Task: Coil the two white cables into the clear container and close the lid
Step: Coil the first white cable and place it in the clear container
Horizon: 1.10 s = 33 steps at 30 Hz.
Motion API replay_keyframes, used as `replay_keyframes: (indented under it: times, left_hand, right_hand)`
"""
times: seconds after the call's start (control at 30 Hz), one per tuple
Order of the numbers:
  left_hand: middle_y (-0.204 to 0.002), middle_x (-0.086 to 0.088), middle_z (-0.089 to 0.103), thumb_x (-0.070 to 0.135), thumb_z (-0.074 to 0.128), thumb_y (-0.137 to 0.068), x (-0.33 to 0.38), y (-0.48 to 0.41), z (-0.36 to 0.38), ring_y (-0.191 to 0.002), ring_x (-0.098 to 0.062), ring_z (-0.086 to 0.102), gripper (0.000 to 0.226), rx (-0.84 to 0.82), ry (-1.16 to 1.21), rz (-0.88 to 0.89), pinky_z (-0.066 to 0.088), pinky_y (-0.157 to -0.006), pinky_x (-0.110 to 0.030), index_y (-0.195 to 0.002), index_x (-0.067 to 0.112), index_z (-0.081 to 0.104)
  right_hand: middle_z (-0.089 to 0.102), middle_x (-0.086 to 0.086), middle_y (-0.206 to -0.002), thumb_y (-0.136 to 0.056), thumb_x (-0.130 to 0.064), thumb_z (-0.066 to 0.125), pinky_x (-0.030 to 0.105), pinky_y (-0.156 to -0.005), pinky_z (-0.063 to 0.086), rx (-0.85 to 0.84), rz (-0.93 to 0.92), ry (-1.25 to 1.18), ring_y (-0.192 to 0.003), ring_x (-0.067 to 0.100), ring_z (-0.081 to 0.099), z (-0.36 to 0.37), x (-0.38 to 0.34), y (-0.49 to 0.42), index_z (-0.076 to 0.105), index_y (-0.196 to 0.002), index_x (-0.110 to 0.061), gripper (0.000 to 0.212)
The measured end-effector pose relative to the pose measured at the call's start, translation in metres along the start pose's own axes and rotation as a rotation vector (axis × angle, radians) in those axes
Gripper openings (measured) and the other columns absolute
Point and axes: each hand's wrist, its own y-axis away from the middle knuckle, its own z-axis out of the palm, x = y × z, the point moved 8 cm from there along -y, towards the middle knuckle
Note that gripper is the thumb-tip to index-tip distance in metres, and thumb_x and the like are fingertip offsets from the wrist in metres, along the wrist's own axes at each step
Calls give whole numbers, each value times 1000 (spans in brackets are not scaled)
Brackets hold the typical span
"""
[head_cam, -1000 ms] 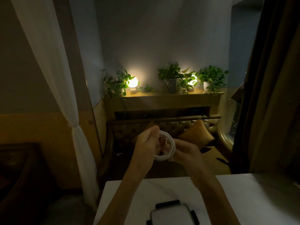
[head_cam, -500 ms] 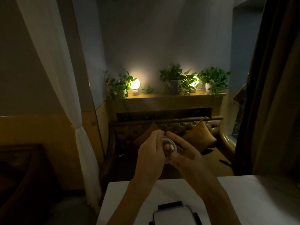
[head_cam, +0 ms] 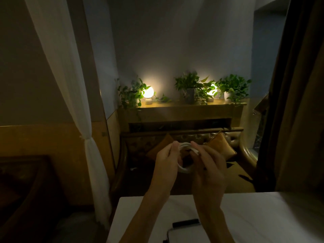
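- Both hands are raised above the far edge of the white surface (head_cam: 263,216), holding one white cable (head_cam: 184,170) wound into a small loop between them.
- The left hand (head_cam: 167,165) is closed on the loop's left side, thumb and fingers pinching the strands together.
- The right hand (head_cam: 208,165) grips the loop's right side, and the cable's plug end (head_cam: 196,152) sticks out between its fingers.
- The clear container (head_cam: 184,234) sits on the surface at the bottom edge of the view, just below the forearms, with a black latch (head_cam: 185,222) on its far side; in this dim light it is hard to say whether its lid is on or off.
- The second cable is not visible here.
- Step in hand, as I judge it: finishing the coil of one cable, with only the plug end left loose.
- The next move likely calls for tucking that end against the loop, keeping the turns pinched so they do not spring apart, then lowering the coil to the container.
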Motion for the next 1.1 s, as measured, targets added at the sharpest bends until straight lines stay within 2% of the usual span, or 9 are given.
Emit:
replay_keyframes:
  times: [0.13,0.2,0.33,0.5,0.67,0.8,0.97,1.03,1.1]
  left_hand:
    - [-105,-14,72,26,39,-100,10,2,-3,-101,-25,67,34,-36,65,-44,54,-85,-30,-103,12,70]
    - [-119,-23,64,18,42,-97,11,2,0,-109,-34,61,31,-119,68,-108,51,-93,-38,-113,2,63]
    - [-124,-26,60,14,36,-97,6,7,-6,-106,-29,62,37,-214,222,-123,52,-89,-32,-123,-3,58]
    - [-121,-4,69,25,53,-92,-8,9,-18,-109,-18,67,31,-364,97,-143,58,-90,-31,-119,19,66]
    - [-101,5,77,30,67,-73,-24,11,-39,-91,-16,73,24,-275,100,-199,60,-74,-22,-95,29,77]
    - [-84,1,76,21,60,-88,-39,18,-26,-84,-19,73,26,-255,22,-215,61,-80,-29,-111,18,72]
    - [-109,-20,71,15,42,-100,-56,19,7,-99,-33,70,30,-223,117,-312,59,-86,-45,-115,3,66]
    - [-104,-13,73,25,42,-100,-57,18,22,-96,-28,71,33,-245,86,-289,59,-86,-44,-112,8,68]
    - [-92,0,73,29,45,-99,-49,18,39,-86,-17,70,28,-289,-61,-138,59,-81,-32,-109,20,69]
  right_hand:
    - [65,-26,-99,-95,-35,53,10,-77,54,18,269,-354,-100,-9,63,2,5,-6,57,-108,-35,14]
    - [65,-27,-102,-93,-33,52,13,-76,55,-33,341,-509,-99,-3,65,6,6,-5,55,-106,-41,16]
    - [66,-12,-115,-87,-37,59,24,-73,59,-352,442,-652,-104,8,67,22,13,4,58,-120,-34,33]
    - [71,-9,-113,-81,-38,63,20,-69,59,-494,520,-574,-100,8,69,15,32,11,64,-119,-33,38]
    - [75,-11,-107,-79,-37,64,12,-66,55,-609,634,-566,-95,6,71,0,54,10,69,-114,-33,36]
    - [76,-11,-104,-75,-34,65,15,-66,57,-566,680,-540,-93,8,72,-12,70,17,69,-116,-27,42]
    - [77,-5,-90,-85,-9,66,11,-61,54,-495,611,-401,-79,0,70,-21,75,25,67,-119,-16,35]
    - [73,2,-96,-88,-8,65,9,-62,52,-462,544,-271,-76,0,68,-26,76,26,63,-122,-21,37]
    - [69,6,-101,-90,-13,63,7,-63,51,-447,475,-183,-78,4,67,-27,74,28,58,-124,-29,38]
